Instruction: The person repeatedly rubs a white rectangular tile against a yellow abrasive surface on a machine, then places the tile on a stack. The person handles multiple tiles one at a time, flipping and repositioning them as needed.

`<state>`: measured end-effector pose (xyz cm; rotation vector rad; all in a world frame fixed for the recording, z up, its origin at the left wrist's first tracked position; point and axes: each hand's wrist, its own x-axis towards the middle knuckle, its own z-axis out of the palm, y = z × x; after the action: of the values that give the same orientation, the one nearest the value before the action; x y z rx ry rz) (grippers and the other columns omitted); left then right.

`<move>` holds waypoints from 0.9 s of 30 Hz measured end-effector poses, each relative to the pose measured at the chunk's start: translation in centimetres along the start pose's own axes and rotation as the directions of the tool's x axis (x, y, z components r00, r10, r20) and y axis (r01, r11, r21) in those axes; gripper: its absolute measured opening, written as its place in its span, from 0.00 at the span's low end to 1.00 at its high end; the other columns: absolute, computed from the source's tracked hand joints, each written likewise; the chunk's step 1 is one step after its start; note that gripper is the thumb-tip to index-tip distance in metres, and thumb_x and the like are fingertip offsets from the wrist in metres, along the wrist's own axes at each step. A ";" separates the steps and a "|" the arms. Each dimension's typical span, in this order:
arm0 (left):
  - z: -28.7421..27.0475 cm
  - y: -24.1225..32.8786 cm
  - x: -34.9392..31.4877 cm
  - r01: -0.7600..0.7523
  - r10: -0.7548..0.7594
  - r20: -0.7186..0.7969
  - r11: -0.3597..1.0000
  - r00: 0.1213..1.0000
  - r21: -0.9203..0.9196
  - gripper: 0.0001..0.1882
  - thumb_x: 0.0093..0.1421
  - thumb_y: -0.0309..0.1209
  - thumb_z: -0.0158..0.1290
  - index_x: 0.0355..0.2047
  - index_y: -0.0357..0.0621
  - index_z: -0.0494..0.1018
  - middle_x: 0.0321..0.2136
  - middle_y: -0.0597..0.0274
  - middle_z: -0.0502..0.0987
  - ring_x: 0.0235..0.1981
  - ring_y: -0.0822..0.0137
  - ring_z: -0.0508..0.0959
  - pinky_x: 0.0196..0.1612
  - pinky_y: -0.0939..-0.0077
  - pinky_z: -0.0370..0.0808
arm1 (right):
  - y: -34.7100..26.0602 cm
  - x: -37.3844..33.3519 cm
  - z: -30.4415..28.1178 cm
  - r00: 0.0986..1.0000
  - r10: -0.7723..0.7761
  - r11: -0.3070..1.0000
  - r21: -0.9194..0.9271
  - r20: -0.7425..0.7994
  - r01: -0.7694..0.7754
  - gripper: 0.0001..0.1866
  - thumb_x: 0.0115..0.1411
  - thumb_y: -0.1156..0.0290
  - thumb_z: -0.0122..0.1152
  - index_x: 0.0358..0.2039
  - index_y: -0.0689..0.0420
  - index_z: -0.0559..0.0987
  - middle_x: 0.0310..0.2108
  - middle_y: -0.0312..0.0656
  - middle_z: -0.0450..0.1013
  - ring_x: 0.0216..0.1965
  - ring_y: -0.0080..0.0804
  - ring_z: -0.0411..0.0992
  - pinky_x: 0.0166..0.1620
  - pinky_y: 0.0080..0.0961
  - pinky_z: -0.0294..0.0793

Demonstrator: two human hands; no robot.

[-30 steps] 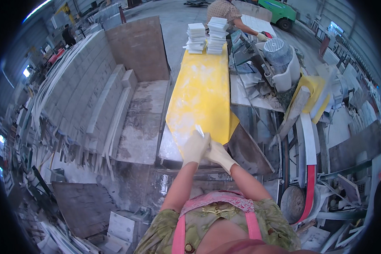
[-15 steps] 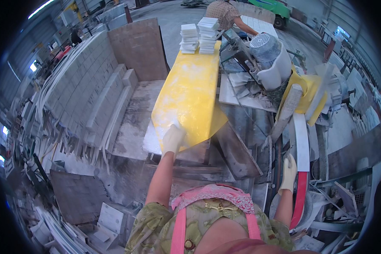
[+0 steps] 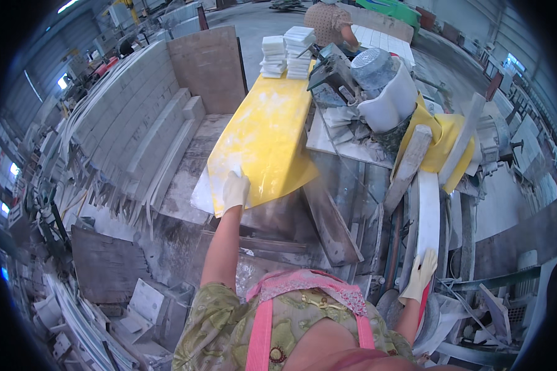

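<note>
My left hand (image 3: 236,190), in a pale glove, is closed at the near left corner of a long wet yellow sheet (image 3: 263,133). A small white piece (image 3: 236,169) shows just past its fingers, mostly hidden by the hand. Over at the right, my right hand (image 3: 419,275), gloved too, lies with fingers stretched on a long white strip (image 3: 428,216). Below that hand a short length of red strip (image 3: 423,304) shows. Two stacks of white tiles (image 3: 299,52) stand at the sheet's far end.
A dusty motor (image 3: 372,67) sits beyond the white strip, near a yellow cloth (image 3: 458,139) and an upright slab (image 3: 408,167). Piled grey blocks (image 3: 127,117) line the left side. Another person (image 3: 328,25) bends at the far end, by a green vehicle (image 3: 390,9).
My right hand has come onto the white strip from beside it, and less red strip shows. My left hand stays at the sheet's near corner. The whole view has shifted slightly.
</note>
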<state>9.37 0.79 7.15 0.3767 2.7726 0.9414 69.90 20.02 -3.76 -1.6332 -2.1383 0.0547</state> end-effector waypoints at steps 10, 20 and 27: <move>1.0 -0.7 0.6 -0.020 0.024 -0.058 0.998 0.998 0.060 0.27 0.62 0.44 0.49 0.51 0.31 0.73 0.47 0.29 0.78 0.51 0.36 0.78 0.55 0.48 0.73 | -2.1 -0.7 -0.4 0.999 0.048 0.995 -0.090 0.022 -0.046 0.30 0.72 0.59 0.48 0.68 0.64 0.64 0.70 0.61 0.58 0.73 0.57 0.50 0.75 0.48 0.44; 0.8 -0.1 0.2 -0.035 0.039 -0.053 0.997 0.998 0.062 0.26 0.61 0.40 0.48 0.50 0.29 0.73 0.46 0.29 0.79 0.51 0.37 0.79 0.55 0.50 0.73 | -3.0 -1.0 -0.4 0.997 0.070 0.993 -0.093 -0.038 -0.073 0.28 0.72 0.60 0.48 0.65 0.66 0.67 0.68 0.62 0.60 0.71 0.58 0.53 0.74 0.47 0.46; 0.8 -0.1 0.4 -0.009 0.012 -0.047 0.997 0.999 0.072 0.26 0.61 0.40 0.49 0.52 0.31 0.73 0.47 0.30 0.79 0.51 0.38 0.79 0.54 0.51 0.74 | -2.8 -1.7 -0.5 0.996 0.043 0.997 -0.067 -0.081 -0.048 0.29 0.71 0.60 0.49 0.66 0.67 0.66 0.68 0.63 0.60 0.71 0.59 0.53 0.74 0.47 0.46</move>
<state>9.19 1.35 6.42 0.3849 2.8558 0.8657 67.90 17.50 -3.07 -1.6942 -2.0641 -0.0697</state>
